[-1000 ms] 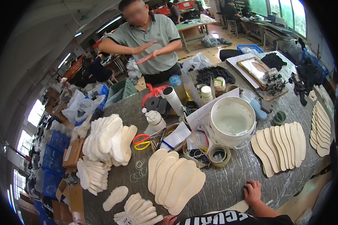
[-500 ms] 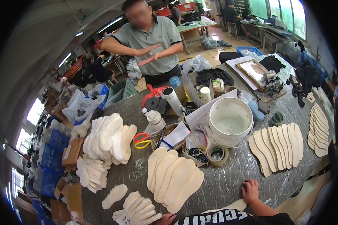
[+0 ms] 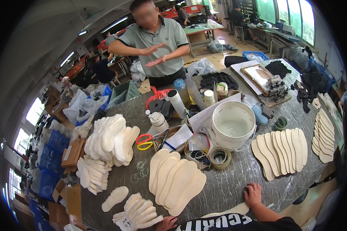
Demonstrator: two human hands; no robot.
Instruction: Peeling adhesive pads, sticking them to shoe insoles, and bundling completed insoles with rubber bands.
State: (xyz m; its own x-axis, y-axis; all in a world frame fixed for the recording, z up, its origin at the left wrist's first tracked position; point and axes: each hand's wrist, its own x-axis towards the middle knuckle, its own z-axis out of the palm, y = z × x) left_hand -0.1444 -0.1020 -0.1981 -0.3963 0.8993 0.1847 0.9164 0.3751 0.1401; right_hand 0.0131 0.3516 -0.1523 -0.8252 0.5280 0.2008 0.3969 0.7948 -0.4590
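Observation:
My right hand [image 3: 253, 195] lies on the tabletop near the front edge, open, fingers a little bent and holding nothing. At the bottom edge my left hand [image 3: 166, 223] sits beside a fanned bundle of fluffy insoles [image 3: 137, 212] with handwriting on one. Its fingers are mostly hidden. A partly covered cream insole [image 3: 229, 210] lies between my hands, close to the dark printed shirt. Ahead are overlapping flat cream insoles [image 3: 177, 181], and to the right another fanned row [image 3: 281, 152]. A single fluffy insole [image 3: 115, 199] lies left of the bundle.
A white bucket [image 3: 233, 125] of cloudy liquid stands mid-table beside tape rolls [image 3: 220, 158], scissors [image 3: 144, 142] and bottles [image 3: 158, 122]. Fluffy insoles [image 3: 110, 140] are piled at left, more flat ones [image 3: 323, 136] at far right. A person [image 3: 158, 46] stands across the table, both hands raised.
The view has shifted slightly, so the table things sit a little further left. My hands stay at about the same places. The person opposite still holds both hands raised.

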